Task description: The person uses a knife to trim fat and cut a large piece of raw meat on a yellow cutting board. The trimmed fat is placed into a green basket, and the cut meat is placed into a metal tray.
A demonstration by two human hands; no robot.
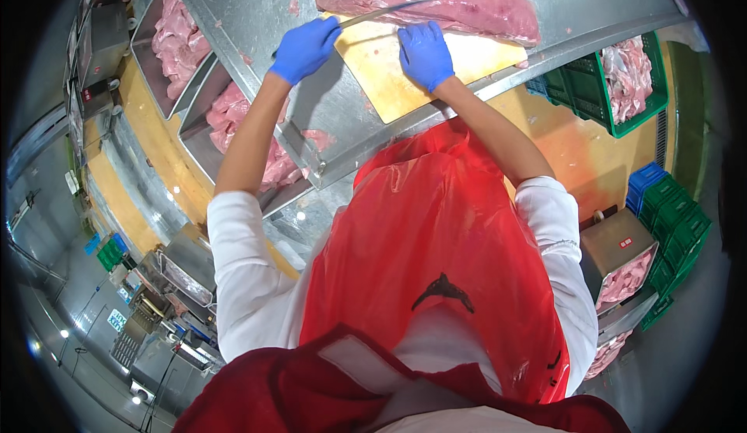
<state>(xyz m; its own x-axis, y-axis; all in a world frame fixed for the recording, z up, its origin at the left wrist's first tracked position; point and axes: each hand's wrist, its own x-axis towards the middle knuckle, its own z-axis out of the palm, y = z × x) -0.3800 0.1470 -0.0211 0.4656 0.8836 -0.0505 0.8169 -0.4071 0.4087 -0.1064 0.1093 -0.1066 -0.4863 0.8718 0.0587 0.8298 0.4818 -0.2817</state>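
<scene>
A long slab of pink meat (pixel 475 7), like a pork loin, lies across the far part of a yellow cutting board (pixel 381 83) on the metal table. My left hand (pixel 306 49), in a blue glove, is closed round the handle of a knife (pixel 373 14). The blade points right, and its tip reaches over the upper side of the meat. At the near edge of the meat, my right hand (pixel 426 56), also blue-gloved, rests with its fingers extended. Its fingertips meet the edge of the slab; whether they press on it I cannot tell.
Metal bins of pink meat (pixel 179 40) stand left of the table (pixel 311 114). To the right are a green crate (pixel 660 83) with meat and a metal container (pixel 618 250) beside stacked green crates (pixel 677 223). Small scraps lie on the table, whose raised edge runs before me.
</scene>
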